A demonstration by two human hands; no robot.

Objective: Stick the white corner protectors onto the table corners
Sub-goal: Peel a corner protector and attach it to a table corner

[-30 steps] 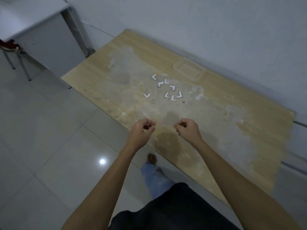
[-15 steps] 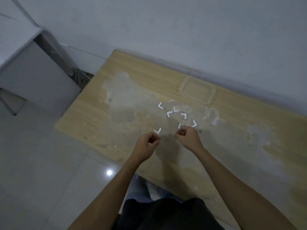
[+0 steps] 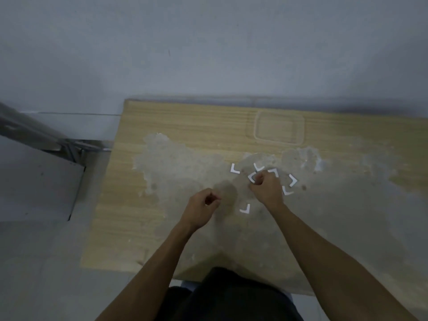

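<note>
Several white L-shaped corner protectors lie loose on the stained wooden table, among them one at the left, one at the right and one lying apart nearer to me. My right hand is over the cluster with its fingers curled, and its fingertips pinch the edge of one protector. My left hand hovers left of it, curled into a loose fist and holding nothing. The table's far left corner and near left corner are bare wood.
A clear shallow tray sits on the table behind the protectors, close to the grey wall. A grey cabinet stands left of the table with a narrow floor gap between them. My dark clothing meets the table's front edge.
I have stepped up to the table and now look down on it. My right hand moved forward from the cluster's near side onto a protector. The left hand stayed curled and drifted left.
</note>
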